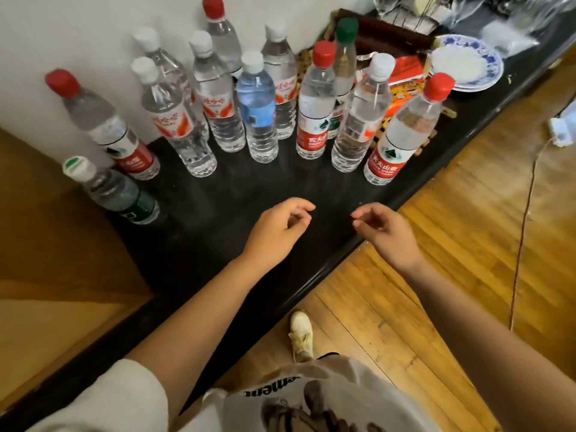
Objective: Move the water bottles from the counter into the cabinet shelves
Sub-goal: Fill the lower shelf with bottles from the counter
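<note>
Clear plastic water bottles (258, 113) stand upright in a loose cluster on the black glossy counter (218, 232), w/ red, white & one green cap; most sit toward the white wall (78, 32), none touching a hand. Nearest left: short bottle w/ dark green label & white cap (118, 191). Nearest right: red-cap bottle w/ red label (402, 135). Left hand (274, 232) & right hand (386, 235) hover over counter's front part, apart from each other, fingers loosely curled, holding nothing. Behind bottles on the right: blue-and-white china plates (467, 62) & red-orange printed packet (405, 85). Wooden plank floor (452, 244) below, w/ a white shoe (300, 335).
</note>
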Demonstrator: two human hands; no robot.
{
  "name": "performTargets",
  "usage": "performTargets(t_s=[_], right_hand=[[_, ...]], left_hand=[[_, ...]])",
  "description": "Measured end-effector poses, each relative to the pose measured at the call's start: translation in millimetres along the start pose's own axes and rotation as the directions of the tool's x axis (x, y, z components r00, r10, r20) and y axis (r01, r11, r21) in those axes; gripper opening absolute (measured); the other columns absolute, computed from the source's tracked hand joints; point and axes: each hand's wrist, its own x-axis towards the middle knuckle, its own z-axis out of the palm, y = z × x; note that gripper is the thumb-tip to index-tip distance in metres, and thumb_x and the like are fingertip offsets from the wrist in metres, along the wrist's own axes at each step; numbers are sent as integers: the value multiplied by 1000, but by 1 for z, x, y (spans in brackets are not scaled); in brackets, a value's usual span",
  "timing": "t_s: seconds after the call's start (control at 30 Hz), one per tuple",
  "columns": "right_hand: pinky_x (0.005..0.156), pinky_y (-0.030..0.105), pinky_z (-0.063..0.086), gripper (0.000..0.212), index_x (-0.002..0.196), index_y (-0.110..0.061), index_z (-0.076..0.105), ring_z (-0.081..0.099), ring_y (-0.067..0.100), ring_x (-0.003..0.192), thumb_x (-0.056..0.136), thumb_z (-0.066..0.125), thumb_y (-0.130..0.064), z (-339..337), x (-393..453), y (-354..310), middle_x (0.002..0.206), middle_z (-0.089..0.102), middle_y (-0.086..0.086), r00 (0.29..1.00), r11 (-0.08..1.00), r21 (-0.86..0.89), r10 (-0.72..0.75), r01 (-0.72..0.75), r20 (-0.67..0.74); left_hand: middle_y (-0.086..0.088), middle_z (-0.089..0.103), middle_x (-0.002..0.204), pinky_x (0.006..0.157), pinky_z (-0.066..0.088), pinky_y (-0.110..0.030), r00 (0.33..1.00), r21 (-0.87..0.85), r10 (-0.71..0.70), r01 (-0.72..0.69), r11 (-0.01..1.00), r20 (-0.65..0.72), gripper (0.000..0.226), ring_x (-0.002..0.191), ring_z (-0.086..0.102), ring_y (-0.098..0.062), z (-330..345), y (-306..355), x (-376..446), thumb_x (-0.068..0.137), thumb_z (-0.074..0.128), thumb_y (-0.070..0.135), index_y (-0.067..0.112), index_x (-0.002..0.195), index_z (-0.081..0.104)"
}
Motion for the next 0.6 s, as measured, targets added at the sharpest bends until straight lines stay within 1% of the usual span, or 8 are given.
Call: performTargets(t_s=[0.07,0.13,0.2,0.27,0.33,0.43,0.53,0.6], right_hand=[[81,34,51,16,97,-19,56,57,9,83,85,63,-10,-20,15,9,90,59,-5,994,998,48,43,-39,-99],[85,38,52,30,106,-17,49,56,15,92,82,67,-12,-37,30,12,103,56,1,973,992,116,83,-58,-217],[90,36,50,50,119,-16,42,53,17,103,79,71,-16,-50,45,10,117,50,5,937,988,146,98,-51,-334],[96,35,47,69,131,-17,34,48,17,114,76,74,-20,-63,62,6,131,44,7,920,985,170,100,-37,-380],[102,39,44,78,136,-17,28,45,18,122,74,76,-23,-72,77,2,138,39,7,933,982,187,72,-5,-354],[107,41,39,76,137,-17,26,43,14,125,78,72,-28,-80,95,-5,139,40,4,968,973,219,-12,70,-252],[108,34,36,66,139,-15,18,45,-1,114,89,59,-29,-80,105,-9,124,41,-16,986,953,282,-70,111,-150],[107,36,36,63,140,-15,18,46,0,112,91,55,-31,-80,107,-7,113,39,-20,987,961,246,-101,130,-126]], left_hand=[[6,60,109,84,48,-20,999,-36,23,-24,999,-38,38,95,58,-3,12,16,35,87,60,15,24,122,51],[0,51,125,87,45,-18,992,-68,53,-61,996,-114,51,107,52,-7,19,35,65,86,62,15,20,132,41],[-3,43,136,100,41,-26,975,-78,109,-126,989,-192,60,120,45,-11,22,53,92,85,63,16,17,137,33],[-7,37,143,107,35,-31,959,-73,154,-176,982,-239,66,129,38,-14,24,71,115,85,63,19,15,141,27],[-8,34,145,107,33,-28,947,-67,184,-208,976,-262,69,133,35,-16,26,87,134,85,63,22,14,142,25],[-8,39,141,104,34,-26,947,-46,208,-226,973,-245,63,129,39,-16,31,106,158,86,62,25,12,139,31],[-6,45,136,104,36,-32,970,-63,152,-167,984,-189,58,125,43,-16,37,115,172,88,59,33,12,136,33],[-5,47,133,96,36,-28,975,-54,126,-138,989,-183,53,118,44,-13,40,119,176,91,53,37,12,134,34]])
